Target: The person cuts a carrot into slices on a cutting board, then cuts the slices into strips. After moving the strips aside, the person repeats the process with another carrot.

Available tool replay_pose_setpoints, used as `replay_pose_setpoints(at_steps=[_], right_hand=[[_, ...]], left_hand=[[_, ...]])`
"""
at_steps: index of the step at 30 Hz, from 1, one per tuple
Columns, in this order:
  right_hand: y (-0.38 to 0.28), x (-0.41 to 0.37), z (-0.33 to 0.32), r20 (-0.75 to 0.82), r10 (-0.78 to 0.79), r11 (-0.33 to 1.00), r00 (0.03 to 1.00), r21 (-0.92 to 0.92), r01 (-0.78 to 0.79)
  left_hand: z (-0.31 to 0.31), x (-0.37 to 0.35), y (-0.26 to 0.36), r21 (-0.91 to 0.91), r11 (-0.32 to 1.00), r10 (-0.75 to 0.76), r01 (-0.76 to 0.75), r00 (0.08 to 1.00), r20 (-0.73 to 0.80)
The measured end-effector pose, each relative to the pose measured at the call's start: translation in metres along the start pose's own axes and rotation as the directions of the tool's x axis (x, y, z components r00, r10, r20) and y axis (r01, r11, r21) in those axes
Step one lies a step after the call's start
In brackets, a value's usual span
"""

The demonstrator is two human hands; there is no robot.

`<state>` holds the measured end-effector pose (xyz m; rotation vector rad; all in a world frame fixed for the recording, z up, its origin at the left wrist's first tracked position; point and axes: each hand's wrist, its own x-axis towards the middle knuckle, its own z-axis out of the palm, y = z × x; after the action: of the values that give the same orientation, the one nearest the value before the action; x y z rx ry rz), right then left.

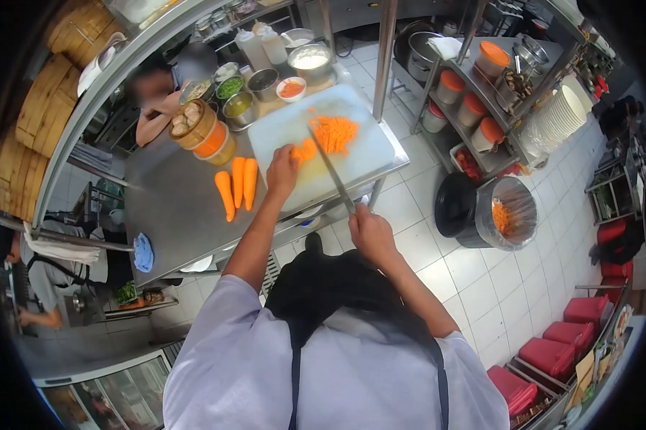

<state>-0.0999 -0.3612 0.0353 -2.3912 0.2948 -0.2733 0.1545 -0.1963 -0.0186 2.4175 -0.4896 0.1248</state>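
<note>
Carrot piece [303, 152] lies near the middle of the white cutting board [369, 159], pinned by the left hand [282, 170], whose fingers close on it, probably to steady it against the blade. The right hand [369, 231], off the board's near edge, is wrapped round the handle of a long knife [331, 168] angled across the board. Carrot shreds [334, 132] are heaped at the board's far side, clear of the cut; three whole carrots [237, 185] lie on the counter [172, 215] left of the board.

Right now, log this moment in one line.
left hand: holds carrot piece | right hand: grips knife | knife: over cutting board | cut carrot: piled on board | whole carrots: beside board
</note>
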Motion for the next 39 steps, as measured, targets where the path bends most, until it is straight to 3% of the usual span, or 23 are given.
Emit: replay_pose_setpoints(at_steps=[7,12,22,28,39], right_hand=[[-0.013,0.03,0.02,0.103,-0.031,0.991,0.994,-0.123,0.043],[-0.029,0.052,0.032,0.116,-0.069,0.98,0.991,-0.179,0.089],[-0.058,0.069,0.041,0.236,0.072,0.975,0.969,-0.223,-0.018],[-0.07,0.069,0.046,0.245,0.139,0.95,0.959,-0.307,-0.059],[-0.086,0.077,0.048,0.287,0.188,0.89,0.939,-0.454,-0.04]], left_hand=[[-0.008,0.006,-0.005,-0.032,0.999,-0.011,0.013,0.998,0.068],[-0.015,0.011,-0.006,0.032,0.997,0.071,-0.075,0.992,0.102],[-0.03,0.02,-0.004,-0.003,0.996,0.089,-0.091,0.971,0.224],[-0.027,0.021,-0.011,-0.047,0.985,0.174,-0.169,0.973,0.15],[-0.023,0.017,-0.009,0.005,0.991,0.13,-0.133,0.974,0.186]])
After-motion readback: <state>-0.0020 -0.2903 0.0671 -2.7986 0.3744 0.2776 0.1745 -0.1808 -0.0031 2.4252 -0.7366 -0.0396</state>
